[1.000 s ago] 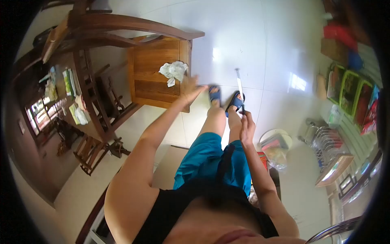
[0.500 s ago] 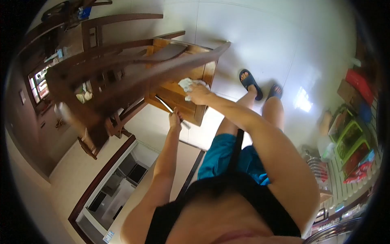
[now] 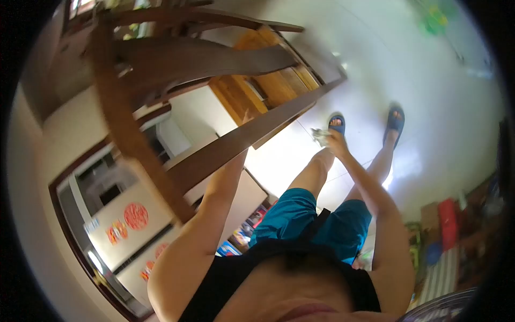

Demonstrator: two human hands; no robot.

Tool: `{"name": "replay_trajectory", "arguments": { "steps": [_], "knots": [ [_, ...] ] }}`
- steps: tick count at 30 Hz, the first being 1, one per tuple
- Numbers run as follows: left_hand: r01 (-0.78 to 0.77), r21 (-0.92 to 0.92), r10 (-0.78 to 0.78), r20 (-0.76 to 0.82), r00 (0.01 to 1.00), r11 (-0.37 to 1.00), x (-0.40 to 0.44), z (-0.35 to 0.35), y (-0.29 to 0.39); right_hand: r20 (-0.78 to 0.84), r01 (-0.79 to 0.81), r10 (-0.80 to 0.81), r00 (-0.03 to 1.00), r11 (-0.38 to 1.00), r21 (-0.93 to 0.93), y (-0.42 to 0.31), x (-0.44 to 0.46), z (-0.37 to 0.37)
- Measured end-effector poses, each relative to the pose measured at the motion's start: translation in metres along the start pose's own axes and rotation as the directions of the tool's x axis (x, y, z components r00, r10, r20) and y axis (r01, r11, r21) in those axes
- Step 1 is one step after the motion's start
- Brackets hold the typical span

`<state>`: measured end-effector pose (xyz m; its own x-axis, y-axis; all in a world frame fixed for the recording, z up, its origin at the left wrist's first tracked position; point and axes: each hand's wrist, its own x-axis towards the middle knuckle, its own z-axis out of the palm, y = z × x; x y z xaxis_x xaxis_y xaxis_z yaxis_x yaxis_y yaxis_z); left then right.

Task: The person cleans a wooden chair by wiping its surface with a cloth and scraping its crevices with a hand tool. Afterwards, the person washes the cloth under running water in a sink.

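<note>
A dark brown wooden chair (image 3: 209,59) with an orange-brown panel (image 3: 236,96) fills the upper left. My right hand (image 3: 337,144) is closed around a crumpled pale cloth (image 3: 321,137), held clear of the chair above the floor. My left hand (image 3: 247,116) is by the panel's edge, mostly hidden behind a long dark rail of the chair; only a fingertip or so shows. Near it, a thin shiny strip (image 3: 256,89) lies across the panel. Whether my left hand touches that strip cannot be seen.
My feet in dark slides (image 3: 396,124) stand on the pale tiled floor (image 3: 370,59). A fridge-like white cabinet with red stickers (image 3: 136,216) is at lower left. A red box (image 3: 447,222) and other household items are at right. Something green (image 3: 433,20) is blurred at upper right.
My right hand has lifted the cloth off the panel and moved right, toward my legs. My left hand, earlier around a thin shiny bar, is now mostly behind the rail. The view has shifted.
</note>
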<state>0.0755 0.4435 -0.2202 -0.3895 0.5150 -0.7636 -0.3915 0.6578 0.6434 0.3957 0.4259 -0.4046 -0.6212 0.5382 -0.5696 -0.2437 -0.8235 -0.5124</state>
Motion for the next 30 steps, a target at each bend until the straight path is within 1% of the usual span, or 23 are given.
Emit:
{"name": "replay_trajectory", "arguments": {
  "steps": [1,2,3,4,5,7,9,10,11,12,13,14,15,17,18,20,21,23,24,25,26,28,30],
  "knots": [
    [-0.049,-0.206,0.069,0.091,0.993,0.977,-0.017,0.004,0.01,-0.16,-0.195,0.172,0.972,0.971,-0.137,-0.084,-0.032,0.014],
    [-0.095,-0.373,0.172,0.179,0.969,0.923,-0.033,0.007,0.022,-0.209,-0.176,0.167,0.963,0.984,-0.023,-0.054,-0.033,-0.021],
    [-0.111,-0.514,0.282,0.267,0.922,0.85,-0.048,0.01,0.037,-0.304,-0.073,0.148,0.941,0.967,0.245,-0.13,-0.054,0.013],
    [-0.205,-0.558,0.389,0.232,0.892,0.804,-0.067,0.011,0.057,-0.334,0.016,0.074,0.94,0.966,0.257,-0.175,-0.056,0.035],
    [-0.343,-0.492,0.447,0.109,0.888,0.8,-0.09,0.018,0.083,-0.352,0.101,-0.001,0.936,0.958,0.268,-0.212,-0.053,0.05],
    [-0.41,-0.067,0.353,-0.397,0.847,0.909,-0.18,0.113,0.184,-0.265,0.167,-0.181,0.947,0.983,-0.073,-0.286,-0.031,0.103],
    [-0.654,-0.036,0.635,-0.2,0.746,0.756,-0.202,0.123,0.208,0.014,0.378,-0.384,0.923,0.903,-0.203,-0.368,-0.023,0.178],
    [-0.67,0.063,0.669,-0.186,0.72,0.739,-0.208,0.139,0.215,0.178,0.46,-0.452,0.874,0.888,-0.002,-0.386,-0.014,0.214],
    [-0.68,0.166,0.7,-0.167,0.694,0.714,-0.219,0.165,0.216,0.3,0.512,-0.487,0.82,0.859,-0.004,-0.393,-0.01,0.242],
    [-0.678,0.269,0.725,-0.143,0.674,0.684,-0.23,0.185,0.214,0.327,0.679,-0.604,0.727,0.702,-0.214,-0.393,-0.012,0.273],
    [-0.657,0.364,0.739,-0.158,0.655,0.66,-0.239,0.198,0.21,0.487,0.716,-0.548,0.68,0.641,-0.277,-0.392,-0.012,0.293],
    [-0.63,0.454,0.755,-0.166,0.634,0.63,-0.241,0.208,0.206,0.608,0.827,-0.566,0.557,0.446,-0.343,-0.386,-0.009,0.314],
    [-0.596,0.541,0.771,-0.169,0.614,0.594,-0.243,0.215,0.204,0.432,0.886,-0.775,0.461,0.432,-0.169,-0.361,0.0,0.336],
    [-0.595,0.51,0.757,-0.195,0.624,0.621,-0.247,0.22,0.206,0.59,0.863,-0.632,0.502,0.326,-0.386,-0.361,0.02,0.32],
    [-0.598,0.511,0.761,-0.198,0.618,0.618,-0.244,0.218,0.205,0.523,0.748,-0.559,0.644,0.602,-0.279,-0.343,0.039,0.306],
    [-0.611,0.509,0.774,-0.203,0.6,0.607,-0.247,0.218,0.209,0.564,0.688,-0.395,0.726,0.442,-0.576,-0.286,0.085,0.256],
    [-0.594,0.516,0.765,-0.219,0.606,0.618,-0.247,0.22,0.208,0.621,0.621,-0.312,0.719,-0.113,-0.775,-0.267,0.108,0.235],
    [-0.57,0.497,0.735,-0.239,0.634,0.654,-0.249,0.222,0.21,0.448,0.504,-0.277,0.85,0.674,-0.54,-0.278,0.086,0.242],
    [-0.572,0.49,0.734,-0.25,0.631,0.658,-0.249,0.223,0.211,0.438,0.504,-0.315,0.842,0.75,-0.428,-0.287,0.079,0.252],
    [-0.57,0.479,0.729,-0.265,0.632,0.668,-0.247,0.223,0.211,0.426,0.501,-0.354,0.833,0.81,-0.306,-0.297,0.073,0.261],
    [-0.577,0.461,0.726,-0.274,0.63,0.674,-0.246,0.221,0.211,0.477,0.658,-0.479,0.737,0.671,-0.342,-0.304,0.064,0.279],
    [-0.532,0.454,0.689,-0.326,0.647,0.714,-0.248,0.223,0.212,0.68,0.806,-0.511,0.525,0.555,-0.206,-0.366,0.033,0.31],
    [-0.48,0.475,0.659,-0.351,0.665,0.738,-0.25,0.224,0.214,0.651,0.843,-0.597,0.468,0.524,-0.125,-0.366,0.041,0.314]
  ]
}}
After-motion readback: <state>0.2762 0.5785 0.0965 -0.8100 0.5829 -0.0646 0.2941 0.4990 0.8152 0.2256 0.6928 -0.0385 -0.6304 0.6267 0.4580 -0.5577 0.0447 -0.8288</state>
